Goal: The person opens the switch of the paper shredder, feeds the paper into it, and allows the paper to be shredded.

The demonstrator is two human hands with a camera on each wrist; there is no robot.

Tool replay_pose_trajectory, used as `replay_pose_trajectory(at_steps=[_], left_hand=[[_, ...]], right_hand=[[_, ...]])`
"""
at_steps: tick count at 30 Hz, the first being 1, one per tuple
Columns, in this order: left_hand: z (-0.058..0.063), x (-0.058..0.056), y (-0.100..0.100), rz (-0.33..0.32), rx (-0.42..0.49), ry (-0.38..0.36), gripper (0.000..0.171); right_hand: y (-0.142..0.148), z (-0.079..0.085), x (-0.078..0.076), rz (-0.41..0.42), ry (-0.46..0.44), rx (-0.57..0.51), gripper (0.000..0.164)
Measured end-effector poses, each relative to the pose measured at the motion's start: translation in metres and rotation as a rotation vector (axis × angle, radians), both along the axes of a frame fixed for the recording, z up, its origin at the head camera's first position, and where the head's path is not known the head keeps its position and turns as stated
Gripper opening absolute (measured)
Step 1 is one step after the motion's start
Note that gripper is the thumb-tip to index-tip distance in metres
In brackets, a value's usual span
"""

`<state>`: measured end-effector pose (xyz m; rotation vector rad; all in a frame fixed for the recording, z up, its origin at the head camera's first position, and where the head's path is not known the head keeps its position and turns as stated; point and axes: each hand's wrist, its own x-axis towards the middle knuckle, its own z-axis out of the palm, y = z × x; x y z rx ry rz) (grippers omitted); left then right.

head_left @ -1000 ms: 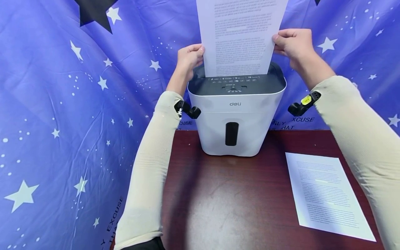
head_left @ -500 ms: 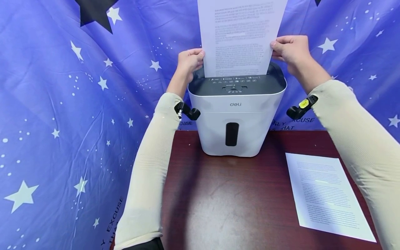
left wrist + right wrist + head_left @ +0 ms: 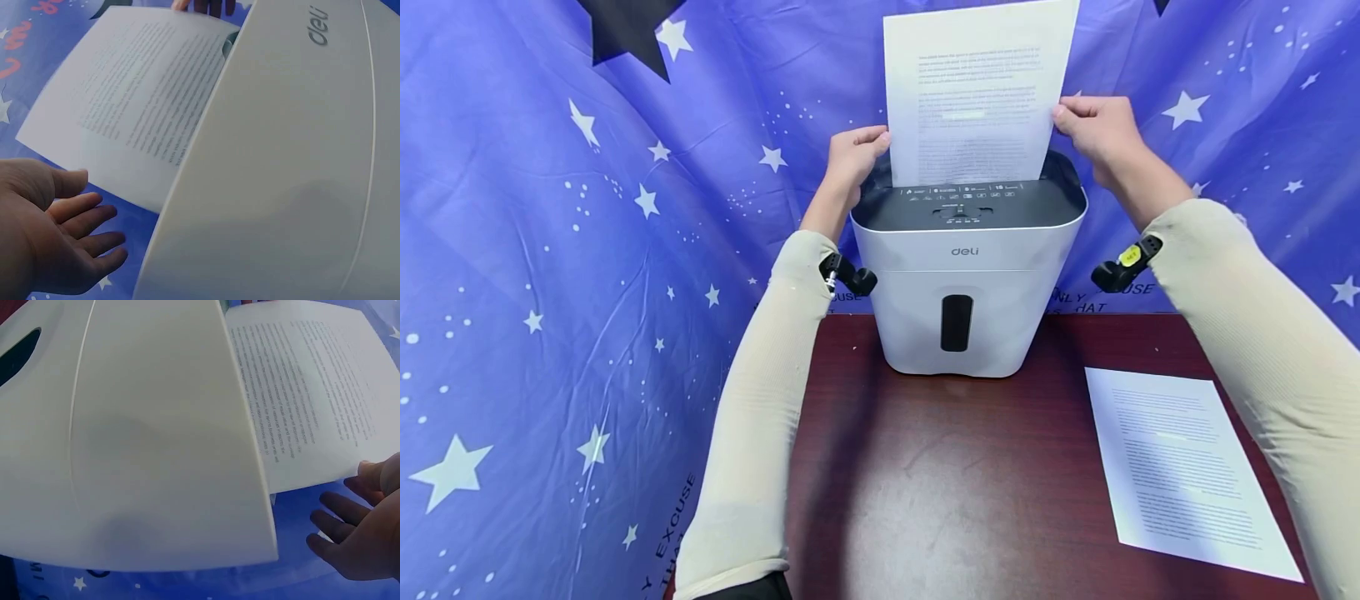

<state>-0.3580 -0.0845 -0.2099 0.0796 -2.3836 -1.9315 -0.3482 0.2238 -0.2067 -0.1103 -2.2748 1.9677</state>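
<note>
A printed sheet of paper (image 3: pixel 977 92) stands upright with its lower end in the slot of a white and dark grey deli paper shredder (image 3: pixel 958 287). At the sheet's left edge is my left hand (image 3: pixel 852 158); in the left wrist view its fingers (image 3: pixel 90 222) are spread and relaxed, the thumb tip right by the paper's edge. On the opposite side, my right hand (image 3: pixel 1105 133) lightly pinches the right edge between thumb and index finger, the other fingers loose. The part of the sheet inside the shredder is hidden.
A second printed sheet (image 3: pixel 1187 471) lies on the dark red wooden table (image 3: pixel 958 467) at the right, beside my right sleeve. A blue star-patterned cloth (image 3: pixel 587 292) hangs behind the shredder and along the left.
The upright sheet has sunk lower into the shredder, and its top edge now shows. Both hands have come down with it; the left thumb has come off the paper's face.
</note>
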Motion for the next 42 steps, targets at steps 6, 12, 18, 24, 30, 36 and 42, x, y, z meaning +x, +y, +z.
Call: replay_pose_trajectory(at_steps=[6,12,18,24,30,36,42], left_hand=[[-0.011,-0.001,-0.011,-0.117,-0.064,0.064,0.049],[-0.026,-0.003,-0.025,-0.188,-0.137,0.016,0.054],[-0.040,-0.005,-0.037,-0.239,-0.173,-0.049,0.059],[-0.051,-0.004,-0.047,-0.295,-0.161,-0.076,0.060],[-0.060,-0.003,-0.052,-0.306,-0.125,-0.093,0.060],[-0.071,-0.004,-0.051,-0.293,-0.062,-0.055,0.060],[-0.081,-0.005,-0.049,-0.306,0.007,0.031,0.059]], right_hand=[[0.008,-0.010,-0.001,0.081,-0.051,0.154,0.054],[0.017,-0.026,0.000,0.153,-0.089,0.182,0.061],[0.024,-0.043,-0.002,0.210,-0.130,0.189,0.064],[0.034,-0.056,-0.001,0.264,-0.182,0.116,0.065],[0.044,-0.069,0.000,0.348,-0.194,-0.049,0.067],[0.045,-0.080,0.001,0.369,-0.173,-0.145,0.069],[0.044,-0.086,0.002,0.404,-0.137,-0.185,0.070]])
